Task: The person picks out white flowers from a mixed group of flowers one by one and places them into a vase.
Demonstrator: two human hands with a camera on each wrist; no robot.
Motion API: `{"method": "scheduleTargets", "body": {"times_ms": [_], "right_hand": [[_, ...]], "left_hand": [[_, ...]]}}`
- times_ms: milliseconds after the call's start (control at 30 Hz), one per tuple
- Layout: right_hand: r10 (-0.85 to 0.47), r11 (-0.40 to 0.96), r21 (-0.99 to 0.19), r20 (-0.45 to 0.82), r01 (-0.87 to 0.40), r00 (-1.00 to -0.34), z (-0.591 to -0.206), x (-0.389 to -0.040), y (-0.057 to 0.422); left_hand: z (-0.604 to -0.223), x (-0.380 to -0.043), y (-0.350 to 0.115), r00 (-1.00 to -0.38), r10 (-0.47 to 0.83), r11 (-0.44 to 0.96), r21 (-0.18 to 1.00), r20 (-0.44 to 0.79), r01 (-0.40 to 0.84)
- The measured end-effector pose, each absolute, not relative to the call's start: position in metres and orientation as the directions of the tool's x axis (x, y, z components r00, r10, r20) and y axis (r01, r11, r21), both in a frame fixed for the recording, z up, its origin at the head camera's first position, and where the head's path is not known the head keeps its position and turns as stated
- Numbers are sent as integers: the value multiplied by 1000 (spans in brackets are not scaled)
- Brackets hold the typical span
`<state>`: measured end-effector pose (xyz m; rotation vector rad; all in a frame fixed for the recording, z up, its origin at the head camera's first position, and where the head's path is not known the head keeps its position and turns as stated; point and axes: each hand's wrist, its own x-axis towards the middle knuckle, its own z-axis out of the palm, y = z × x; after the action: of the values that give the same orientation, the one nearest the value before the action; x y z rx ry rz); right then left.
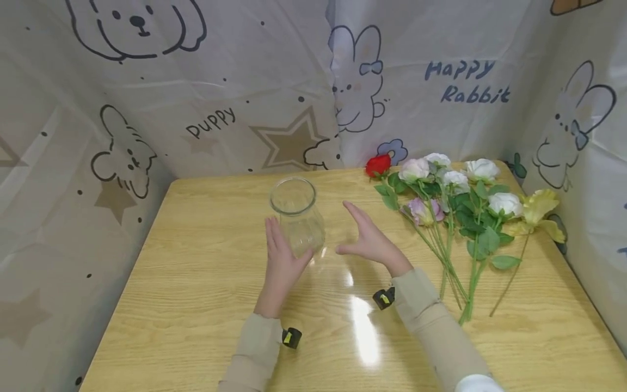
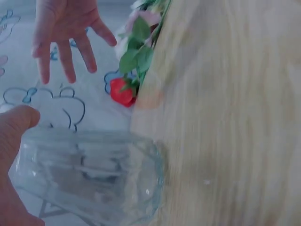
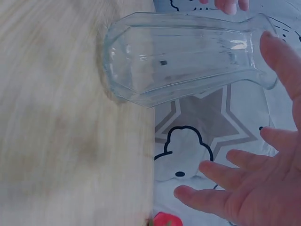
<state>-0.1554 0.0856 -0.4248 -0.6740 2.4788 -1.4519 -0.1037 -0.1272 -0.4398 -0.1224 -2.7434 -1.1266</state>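
Nearest are the beige sleeves (image 1: 430,324), reaching in over a wood-grain desk (image 1: 186,305). The left grip (image 1: 284,261) stands about the near side of a clear glass vase (image 1: 307,231), its fingers straight along the left flank and the thumb spread toward the right; whether skin presses on glass, I cannot tell. The right grip (image 1: 369,239) is spread wide beside the vase, thumb and fingers apart, holding nothing and not touching the glass.

The vase stands upright on the desk, left of the flowers, with nothing showing inside it. It should handle as a rigid, fairly weighty piece, brittle if knocked and slick under bare fingers. Its long vertical facets probably give a little purchase against turning. The body swells toward the base and narrows beneath a flared rim, so the safest hold is likely both palms opposed around the middle, or one hand closed under the lip; pinching the rim alone would risk a chip or a tip.

Farther right lie artificial-looking stems: a yellow flower (image 1: 539,211), a lilac rose (image 1: 425,211), white roses (image 1: 505,204) and, farthest back, a red rose (image 1: 378,165). The printed curtain (image 1: 220,76) hangs behind.
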Motion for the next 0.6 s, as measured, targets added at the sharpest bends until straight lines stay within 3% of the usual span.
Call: {"method": "scheduleTargets", "body": {"times_ms": [300, 600], "right_hand": [[-528, 403, -862, 55, -307, -848, -411, -184, 66], [-582, 376, -876, 29, -300, -813, -398, -213, 46]], "left_hand": [[-432, -133, -148, -994, -17, 536, 840, 110, 84], [-427, -152, -147, -983, 32, 427, 886, 182, 178]]}}
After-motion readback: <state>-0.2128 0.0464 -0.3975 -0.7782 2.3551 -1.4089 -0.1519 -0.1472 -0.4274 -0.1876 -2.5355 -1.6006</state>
